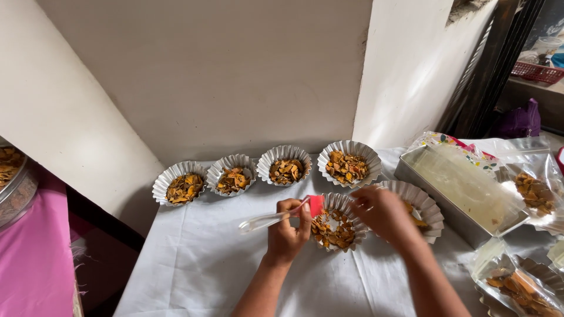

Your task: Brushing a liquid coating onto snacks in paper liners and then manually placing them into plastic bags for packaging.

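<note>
Work surface: table under a pale grey-white cloth (200, 258), set into a corner of plain off-white walls (235, 70); pink fabric (35, 252) at far left, dark doorway frame (487, 64) at right. Back row: four fluted foil cups (179, 182) of orange-brown flakes. Left hand (288, 226), closed around a red-headed silicone brush with clear handle (276, 217), head just over the front foil cup of flakes (336, 226). Right hand (385, 214), fingers curled on that cup's far rim, covering part of a neighbouring cup (426, 205). Right side: rectangular metal tray of pale liquid (464, 191); clear plastic bags of flakes (537, 191).
</note>
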